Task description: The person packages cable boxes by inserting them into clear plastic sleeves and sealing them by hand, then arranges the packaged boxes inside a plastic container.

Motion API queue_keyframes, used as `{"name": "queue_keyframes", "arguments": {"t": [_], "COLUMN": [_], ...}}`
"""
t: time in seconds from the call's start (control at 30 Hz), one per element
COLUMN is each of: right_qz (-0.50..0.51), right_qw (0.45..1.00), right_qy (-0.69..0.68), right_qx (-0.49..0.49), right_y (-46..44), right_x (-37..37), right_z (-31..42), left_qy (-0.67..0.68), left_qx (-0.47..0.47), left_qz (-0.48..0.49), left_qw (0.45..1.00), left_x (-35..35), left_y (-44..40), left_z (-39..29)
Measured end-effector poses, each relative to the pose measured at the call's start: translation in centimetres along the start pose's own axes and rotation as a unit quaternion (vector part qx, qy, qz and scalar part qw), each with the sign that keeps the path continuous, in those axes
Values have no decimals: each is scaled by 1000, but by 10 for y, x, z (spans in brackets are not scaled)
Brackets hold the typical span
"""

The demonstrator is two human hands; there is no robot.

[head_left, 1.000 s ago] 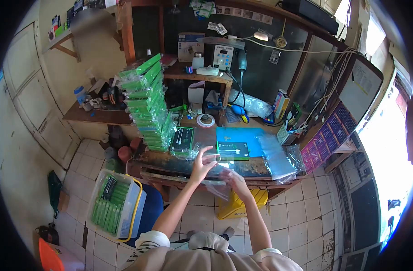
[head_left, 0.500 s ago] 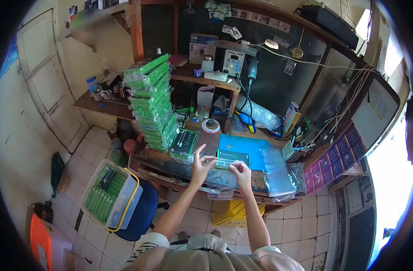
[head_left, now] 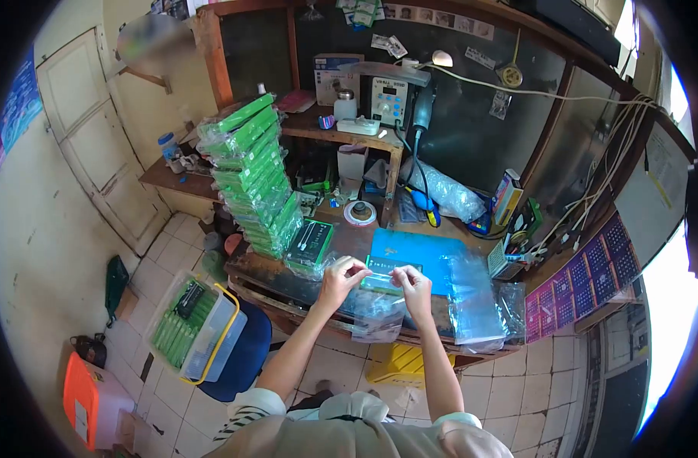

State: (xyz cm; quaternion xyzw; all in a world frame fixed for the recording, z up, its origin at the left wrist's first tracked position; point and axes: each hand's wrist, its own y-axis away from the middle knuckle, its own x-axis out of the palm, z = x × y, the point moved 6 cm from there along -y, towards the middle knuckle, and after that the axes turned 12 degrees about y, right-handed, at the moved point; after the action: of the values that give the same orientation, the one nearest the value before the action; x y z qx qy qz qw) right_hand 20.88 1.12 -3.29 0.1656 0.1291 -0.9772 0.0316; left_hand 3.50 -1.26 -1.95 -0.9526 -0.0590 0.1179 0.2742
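My left hand (head_left: 340, 284) is closed in a pinch on the left side of a clear plastic bag (head_left: 376, 311). On the bag's other side, my right hand (head_left: 415, 291) pinches with thumb and fingertips. The bag's top stretches between both hands, and its lower part hangs over the desk's front edge. Just behind the bag lies a flat black-and-green box (head_left: 395, 265), partly covered by the bag and fingers. It rests by a blue mat (head_left: 433, 248). Whether the box's near end is inside the bag I cannot tell.
Left of my hands stand a wrapped black-and-green box (head_left: 312, 240) and a tall stack of wrapped green boxes (head_left: 250, 179). Flat clear bags (head_left: 475, 305) lie at right. A hot-air station (head_left: 389, 99) is on the shelf. A bin of green boxes (head_left: 225, 336) sits on a chair.
My left hand's raised fingers have folded into a pinch. More of the bag now hangs below my hands. The camera view has shifted slightly.
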Motion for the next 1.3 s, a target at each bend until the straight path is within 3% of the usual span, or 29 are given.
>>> {"name": "queue_keyframes", "arguments": {"t": [0.07,0.13,0.27,0.33,0.4,0.47,0.53,0.6,0.73,0.8,0.87,0.93,0.97,1.13,1.2,1.3], "right_qz": [11,54,51,49,45,-52,-32,102,140,116,99,103,105,174,78,159], "right_qw": [999,998,995,995,994,963,964,951,918,901,875,868,860,903,964,922], "right_qy": [31,36,49,64,76,165,154,191,293,322,390,403,416,326,196,343], "right_qx": [-22,-28,-66,-61,-58,-208,-213,-222,-229,-265,-271,-272,-275,-219,-161,-80], "right_y": [-3,-5,-9,-12,-18,-13,-15,-19,-32,-33,-32,-30,-30,-30,-36,-39], "right_x": [1,13,19,16,15,6,6,20,27,22,16,13,13,13,-7,-12], "right_z": [1,1,9,6,9,38,56,59,39,41,42,41,40,20,12,-67], "left_qy": [-2,56,279,256,136,135,136,123,98,91,64,-70,-100,-127,-114,-87], "left_qx": [25,117,-34,-24,-19,-23,-28,-15,26,4,38,94,76,133,151,129], "left_qz": [4,27,93,96,99,107,149,155,144,143,151,184,208,204,198,203], "left_qw": [1000,991,955,962,986,985,979,980,984,986,986,976,970,962,962,967], "left_x": [-3,-4,-1,-6,-13,-15,-12,-12,-20,-26,-34,-36,-35,-34,-36,-35], "left_y": [-9,-16,-23,-27,-32,-37,-36,-35,-38,-39,-41,-39,-37,-32,-32,-29], "left_z": [-5,-14,0,7,10,7,6,6,-3,-3,-6,-12,-11,-11,-9,-1]}}
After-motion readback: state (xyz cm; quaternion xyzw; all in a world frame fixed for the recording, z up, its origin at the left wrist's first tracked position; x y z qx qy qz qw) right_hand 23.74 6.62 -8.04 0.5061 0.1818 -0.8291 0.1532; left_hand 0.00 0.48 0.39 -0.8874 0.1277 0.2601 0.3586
